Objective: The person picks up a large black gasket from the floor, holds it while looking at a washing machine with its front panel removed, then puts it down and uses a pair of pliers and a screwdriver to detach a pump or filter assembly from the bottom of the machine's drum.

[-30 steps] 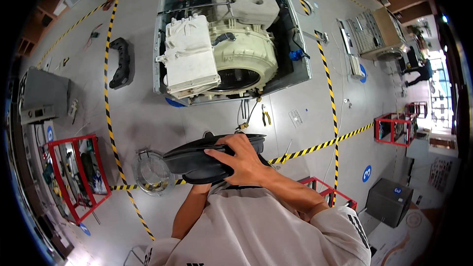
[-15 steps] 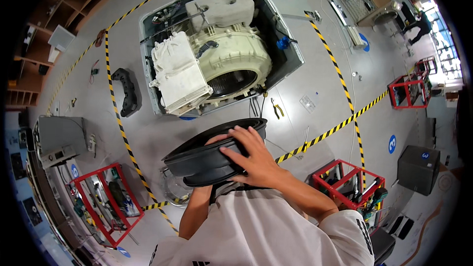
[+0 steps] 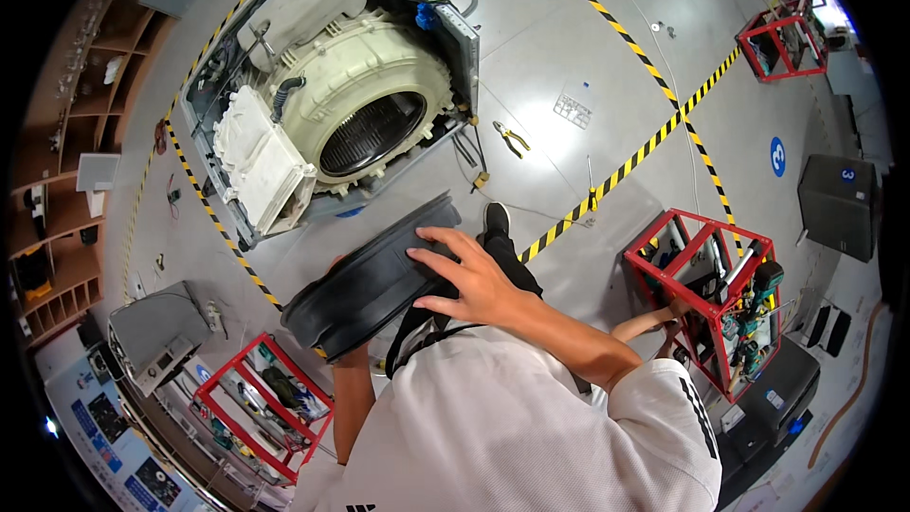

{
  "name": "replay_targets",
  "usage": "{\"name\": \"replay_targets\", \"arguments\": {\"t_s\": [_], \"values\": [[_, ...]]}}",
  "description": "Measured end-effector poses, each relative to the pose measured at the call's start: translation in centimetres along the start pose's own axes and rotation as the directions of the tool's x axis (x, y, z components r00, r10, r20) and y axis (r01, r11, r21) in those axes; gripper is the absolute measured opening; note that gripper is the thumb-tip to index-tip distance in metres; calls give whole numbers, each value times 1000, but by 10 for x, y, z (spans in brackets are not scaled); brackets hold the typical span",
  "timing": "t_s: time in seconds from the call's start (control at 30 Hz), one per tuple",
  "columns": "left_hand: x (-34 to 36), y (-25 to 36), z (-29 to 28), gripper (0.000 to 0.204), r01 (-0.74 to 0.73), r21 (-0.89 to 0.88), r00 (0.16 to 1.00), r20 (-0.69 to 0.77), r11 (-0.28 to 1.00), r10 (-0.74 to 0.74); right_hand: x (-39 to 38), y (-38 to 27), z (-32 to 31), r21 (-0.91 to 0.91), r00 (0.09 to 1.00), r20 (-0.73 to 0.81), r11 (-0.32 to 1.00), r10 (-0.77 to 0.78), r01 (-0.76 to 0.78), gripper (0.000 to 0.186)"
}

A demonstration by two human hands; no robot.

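Observation:
A black rubber door gasket [image 3: 374, 280], shaped like a washing machine's door seal, is held tilted in front of my body, its outer side showing. My right hand [image 3: 474, 277] grips it at the right, fingers spread across its surface. From below and behind, my left hand [image 3: 354, 358] holds its left part; the gasket hides most of those fingers. Beyond it an opened washing machine [image 3: 453, 57] lies on the floor. Its pale tub [image 3: 379, 62] surrounds a dark drum [image 3: 374, 137], and a white box-like part [image 3: 256, 161] sits at its left.
Yellow-handled pliers [image 3: 513, 140] lie on the floor right of the machine. Red-framed tool carts stand at the right [image 3: 671, 261] and lower left [image 3: 275, 389]; another person's arm [image 3: 645, 322] reaches to the right one. Striped tape [image 3: 621, 175] marks the floor. Shelves [image 3: 71, 142] line the left.
My view has swung, so the machine sits farther left and higher. The gasket has tipped, hiding its opening and showing its outer side. Both hands still hold it.

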State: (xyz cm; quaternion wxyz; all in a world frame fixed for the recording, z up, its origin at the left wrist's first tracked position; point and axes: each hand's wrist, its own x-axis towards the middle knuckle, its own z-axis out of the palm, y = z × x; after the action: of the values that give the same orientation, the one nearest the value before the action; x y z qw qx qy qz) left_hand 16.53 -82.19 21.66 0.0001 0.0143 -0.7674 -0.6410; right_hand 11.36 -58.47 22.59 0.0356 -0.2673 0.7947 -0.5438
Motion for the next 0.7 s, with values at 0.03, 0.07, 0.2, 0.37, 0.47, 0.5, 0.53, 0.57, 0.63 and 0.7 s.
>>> {"name": "replay_targets", "arguments": {"t_s": [0.03,0.07,0.2,0.37,0.47,0.5,0.53,0.57,0.63,0.7], "values": [[-4,-3,1,58,-2,-7,1000,6,1000,2,-1,2,-1,10,1000,-4,1000,3,-3,72],[-9,-8,2,58,22,-96,1000,1,995,-22,-2,3,-5,4,1000,15,1000,19,-19,76],[-18,-12,13,59,109,-418,992,-4,902,-123,-7,10,-22,-15,991,124,998,59,-58,100],[-12,1,33,59,177,-549,982,47,817,-182,-14,16,-36,-44,984,173,999,36,-29,110],[-11,6,45,60,210,-589,976,80,781,-202,-20,24,-35,-106,992,120,994,33,-20,111],[-10,8,48,61,222,-595,974,92,772,-209,-20,25,-36,-108,992,122,994,41,-27,111],[-10,9,52,61,231,-599,972,102,767,-214,-21,26,-38,-109,991,124,993,49,-35,111],[-9,12,55,62,243,-610,969,112,754,-221,-22,28,-40,-114,990,127,993,58,-44,111],[-8,16,61,63,262,-621,964,136,738,-229,-25,30,-44,-122,990,129,992,53,-37,112],[-4,19,68,64,289,-623,957,167,727,-237,-29,33,-48,-117,993,114,993,42,-29,111]]}}
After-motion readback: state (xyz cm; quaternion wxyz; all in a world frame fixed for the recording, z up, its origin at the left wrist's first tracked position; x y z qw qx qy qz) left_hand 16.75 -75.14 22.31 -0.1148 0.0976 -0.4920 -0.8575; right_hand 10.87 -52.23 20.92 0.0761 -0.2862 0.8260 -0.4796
